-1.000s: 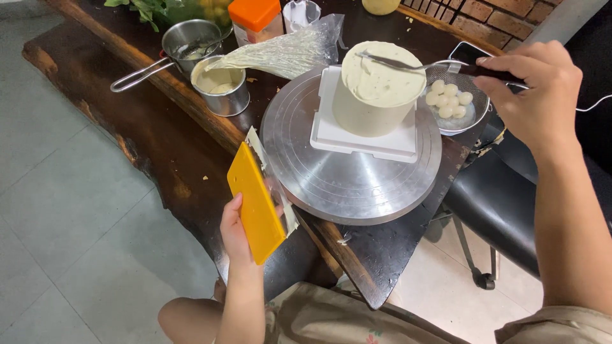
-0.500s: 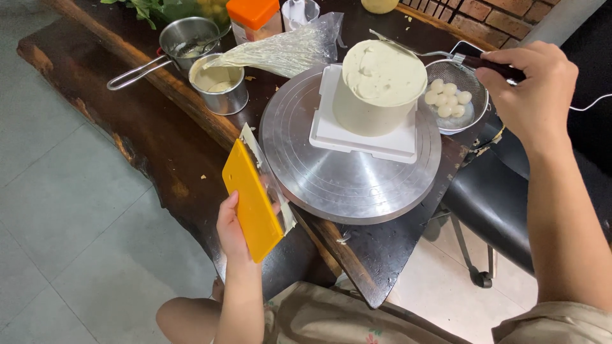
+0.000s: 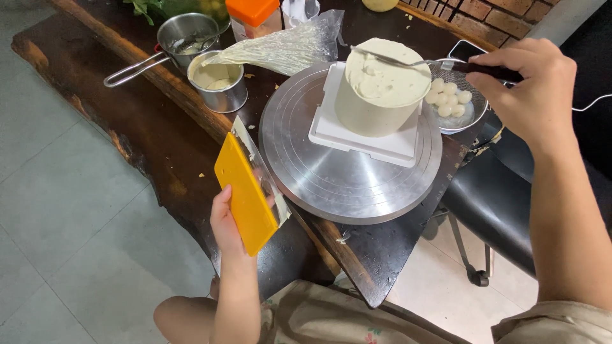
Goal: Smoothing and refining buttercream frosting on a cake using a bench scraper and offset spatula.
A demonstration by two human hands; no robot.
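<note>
On the dark wooden table (image 3: 146,137) stood a broad metal turntable (image 3: 344,178), and on it a white square board (image 3: 382,143) carrying the cream-coated cake (image 3: 376,89). We judged the cake soft and easily marred, its frosting wet and slippery, so it was best moved by the stiff board beneath or by turning the turntable, never by its sides. Our right hand (image 3: 532,92) had its fingers curled tight around the dark handle of a palette knife (image 3: 408,62), the thin blade lying flat across the cake's top. Our left hand (image 3: 229,223), off the table's near edge, pinched a yellow scraper (image 3: 245,194) between thumb and fingers; it looked light and stiff, smeared with cream along one edge. A piping bag (image 3: 287,48) held cream. The saucepan (image 3: 188,35) and small steel cup (image 3: 220,79) held pale leftovers, and a glass bowl (image 3: 462,118) held small white balls.
</note>
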